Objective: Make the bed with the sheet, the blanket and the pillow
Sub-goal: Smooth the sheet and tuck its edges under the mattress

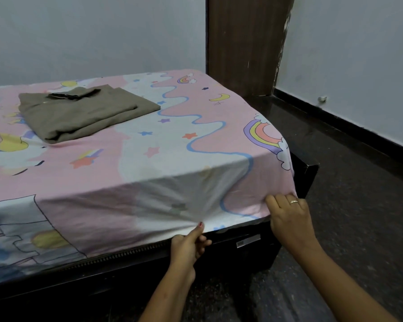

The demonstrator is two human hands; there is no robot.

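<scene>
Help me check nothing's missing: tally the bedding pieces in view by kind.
patterned sheet: 1
folded olive blanket: 1
pillow: 0 in view
Total: 2

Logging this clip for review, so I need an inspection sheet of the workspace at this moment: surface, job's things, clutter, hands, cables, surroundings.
Surface: mattress covered by the sheet, on a dark bed frame.
Job's things: pink cartoon-print sheet spread over the bed; folded olive blanket lying on it; pillow not in view.
Clutter: small dark item on the blanket, too unclear to name.
Hands: left hand pinches the sheet's lower edge; right hand grips the sheet at the near corner.
Cables: nothing seen.
Surroundings: pale walls, wooden panel, dark floor.
</scene>
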